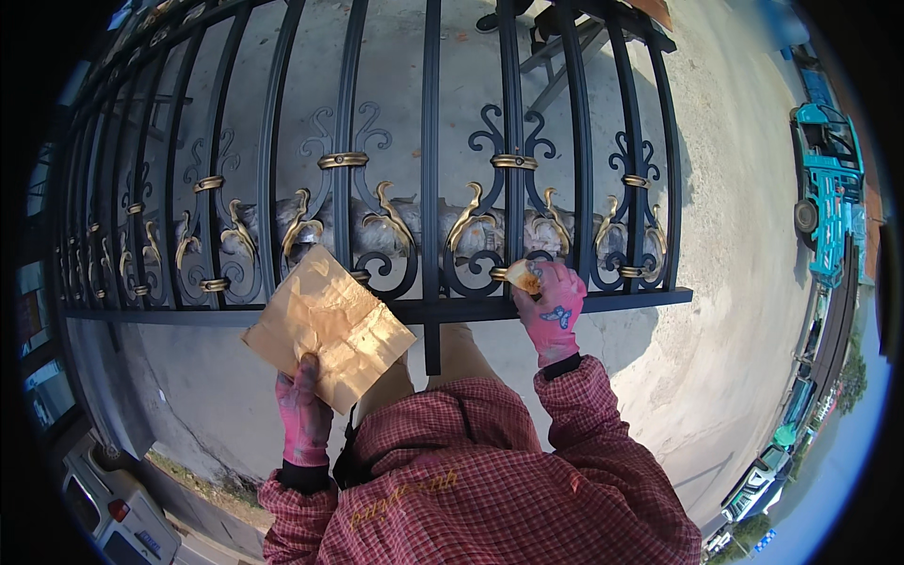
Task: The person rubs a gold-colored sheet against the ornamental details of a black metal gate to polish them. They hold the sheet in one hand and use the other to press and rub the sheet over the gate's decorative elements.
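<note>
My left hand [303, 410], in a pink glove, is closed on the lower edge of a piece of cardboard [330, 330] smeared with shiny gold paint. My right hand [554, 306], gloved in pink too, pinches a pale sponge-like pad [524, 276] with brown-gold stains. This pad is up against a gold collar [499, 274] low on a black metal fence panel [431, 169]; whether it touches the collar is hard to tell. Gold leaf shapes [466, 218] and black scrolls [488, 132] decorate the panel. The cardboard covers part of the panel's bottom rail [640, 301].
The panel lies raised above a concrete floor [697, 377], with a metal stand [565, 71] under its far side. Another person's shoes [487, 23] show at the top. A turquoise cargo vehicle [831, 193] stands far right, a white vehicle [118, 508] lower left.
</note>
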Motion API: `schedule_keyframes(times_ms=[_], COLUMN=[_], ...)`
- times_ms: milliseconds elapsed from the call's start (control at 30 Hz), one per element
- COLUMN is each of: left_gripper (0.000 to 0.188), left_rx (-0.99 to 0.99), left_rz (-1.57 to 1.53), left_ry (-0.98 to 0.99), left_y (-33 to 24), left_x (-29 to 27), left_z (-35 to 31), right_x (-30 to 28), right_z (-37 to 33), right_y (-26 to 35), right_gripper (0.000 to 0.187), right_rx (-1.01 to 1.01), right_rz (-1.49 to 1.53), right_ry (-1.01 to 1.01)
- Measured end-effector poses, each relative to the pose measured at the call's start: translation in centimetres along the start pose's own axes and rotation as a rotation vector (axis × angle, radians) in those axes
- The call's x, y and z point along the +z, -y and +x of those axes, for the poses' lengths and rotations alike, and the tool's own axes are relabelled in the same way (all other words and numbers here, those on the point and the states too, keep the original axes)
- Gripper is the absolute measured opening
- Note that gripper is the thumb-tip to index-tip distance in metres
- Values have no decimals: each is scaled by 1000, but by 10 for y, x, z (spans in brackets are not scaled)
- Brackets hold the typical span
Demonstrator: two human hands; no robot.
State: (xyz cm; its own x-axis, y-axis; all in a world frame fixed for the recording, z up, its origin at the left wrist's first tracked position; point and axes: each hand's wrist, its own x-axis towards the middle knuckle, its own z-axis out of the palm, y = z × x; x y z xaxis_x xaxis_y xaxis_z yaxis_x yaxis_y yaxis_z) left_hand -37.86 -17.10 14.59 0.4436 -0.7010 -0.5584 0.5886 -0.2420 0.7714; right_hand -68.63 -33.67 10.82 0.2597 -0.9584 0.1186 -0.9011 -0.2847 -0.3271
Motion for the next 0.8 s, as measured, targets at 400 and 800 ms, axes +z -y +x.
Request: schedule_keyframes(times_ms=[400,800], left_gripper=[46,44], left_rx=[16,62], left_rz=[-77,-102], left_ry=[-13,-38], left_y=[10,17], left_x=[-8,-1], left_z=[-3,-6], right_x=[-4,17], right_z=[68,174], right_y=[20,28], right_gripper=[37,33], right_rx=[-166,-484], right_rz=[53,-131], right_ry=[-26,-113])
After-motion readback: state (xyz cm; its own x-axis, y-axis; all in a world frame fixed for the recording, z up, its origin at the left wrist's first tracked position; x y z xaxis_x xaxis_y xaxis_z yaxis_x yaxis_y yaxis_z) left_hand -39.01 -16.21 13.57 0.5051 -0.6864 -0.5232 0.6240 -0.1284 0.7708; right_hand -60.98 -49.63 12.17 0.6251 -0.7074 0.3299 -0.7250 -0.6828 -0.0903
